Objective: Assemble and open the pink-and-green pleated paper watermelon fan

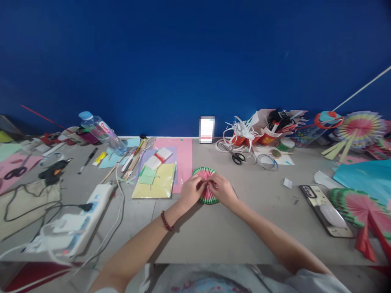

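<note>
One small round paper fan (204,174), pink with a green rim, lies flat on the grey tabletop (214,234), near the middle and just in front of the person. Both hands are on it. The left hand (191,191) and the right hand (223,189) meet at its centre, fingers curled in and pinching the pleats, so only the fan's top and bottom edges show. A single bead bracelet (166,221) circles the left wrist.

There are two pairs of black scissors: one (238,158) beyond the right hand, the other (14,173) far left on a pink sheet. One clear water bottle (102,132) lies on its side at the back left; I cannot tell what is in it. One glue gun (55,171) and one white power strip (91,205) with plugs and cords sit at the left.

Just left of the left hand lies a yellow sheet (155,188) with smaller green pieces on it, overlapping a pink sheet (184,160).

At the back right stand at least two red cups (265,139); white paper strips (241,126) spill from the left one, and the dark contents of the other are too cluttered to tell. One green-lidded jar (286,143) stands beside them.

To the right lie one phone (325,209), a stack of pink-and-green fans (356,205) and one rainbow fan (360,126).
</note>
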Demonstrator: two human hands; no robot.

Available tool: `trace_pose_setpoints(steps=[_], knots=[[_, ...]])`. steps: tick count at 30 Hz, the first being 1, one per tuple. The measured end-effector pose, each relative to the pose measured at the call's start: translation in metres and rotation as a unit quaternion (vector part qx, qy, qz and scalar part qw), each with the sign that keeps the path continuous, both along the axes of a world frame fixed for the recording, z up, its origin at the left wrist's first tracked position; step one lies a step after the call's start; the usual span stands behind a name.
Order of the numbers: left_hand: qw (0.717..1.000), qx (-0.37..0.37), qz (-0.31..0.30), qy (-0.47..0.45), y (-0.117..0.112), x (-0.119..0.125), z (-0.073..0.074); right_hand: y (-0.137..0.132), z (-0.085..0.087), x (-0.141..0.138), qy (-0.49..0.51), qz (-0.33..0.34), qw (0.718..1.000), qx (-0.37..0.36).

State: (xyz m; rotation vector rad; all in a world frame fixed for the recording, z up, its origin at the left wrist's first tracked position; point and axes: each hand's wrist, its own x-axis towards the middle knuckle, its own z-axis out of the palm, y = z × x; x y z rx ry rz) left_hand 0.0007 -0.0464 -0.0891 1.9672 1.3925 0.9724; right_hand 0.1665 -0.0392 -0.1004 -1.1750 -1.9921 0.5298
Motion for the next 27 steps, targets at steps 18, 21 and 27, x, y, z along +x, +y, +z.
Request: trace_pose_setpoints(steps=[18,21,27], knots=[[0.999,-0.012,-0.011,-0.034,0.009,-0.002,-0.006,0.007,0.002,0.004,0.121,0.010,0.979,-0.164],[0.998,-0.019,-0.014,-0.060,0.011,-0.002,-0.007,0.007,0.002,0.006,0.113,0.018,0.980,-0.162],[0.997,-0.023,-0.006,-0.071,0.011,-0.002,-0.010,0.006,0.004,0.006,0.111,0.034,0.983,-0.146]])
